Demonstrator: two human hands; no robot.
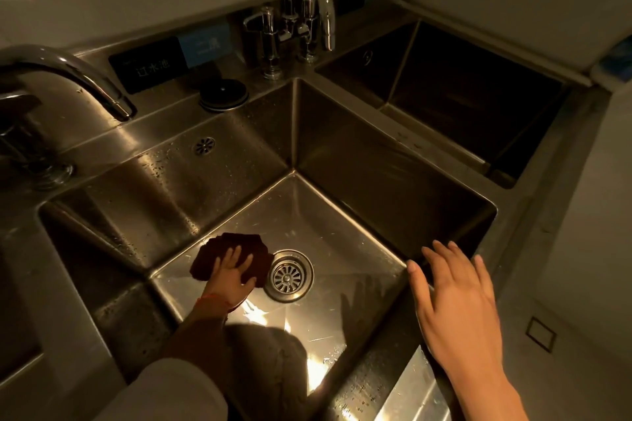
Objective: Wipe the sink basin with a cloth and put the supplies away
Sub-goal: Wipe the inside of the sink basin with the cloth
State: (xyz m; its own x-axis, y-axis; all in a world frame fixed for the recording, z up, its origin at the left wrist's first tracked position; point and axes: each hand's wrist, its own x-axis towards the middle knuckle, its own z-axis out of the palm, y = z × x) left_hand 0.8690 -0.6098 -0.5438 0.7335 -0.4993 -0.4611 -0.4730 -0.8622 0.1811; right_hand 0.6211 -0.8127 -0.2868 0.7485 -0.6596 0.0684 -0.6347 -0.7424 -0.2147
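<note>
Reaching down into the basin, the left hand [229,270] lies flat on a dark brown cloth [229,258], its fingers [236,255] spread and straight, pressing the cloth against the steel floor rather than gripping it. A white sleeve [171,390] and a red wrist band [213,299] show nearest the camera. The right hand [451,301] hovers at the near right rim of the sink basin [444,249], fingers extended and loosely parted, holding nothing; whether it touches the rim cannot be told.

The cloth sits on the basin floor just left of the round drain strainer [289,275], its right edge touching or barely overlapping the strainer's rim. It is bunched, wider than deep, with its long side running roughly left to right under the palm. The left hand is plainly the nearer one. The unwiped floor appears to lie mainly to the right of the drain and toward the far corner, so the next stroke would probably carry the cloth rightward across or around the strainer.

Farther back stand the overflow grille [204,146], a black round lid [223,93] on the ledge, a cluster of chrome taps [297,24], a curved spout [68,75] at left, and a second basin [461,89]. Dim light hides that basin's floor, and the signs' wording is mostly unreadable.
</note>
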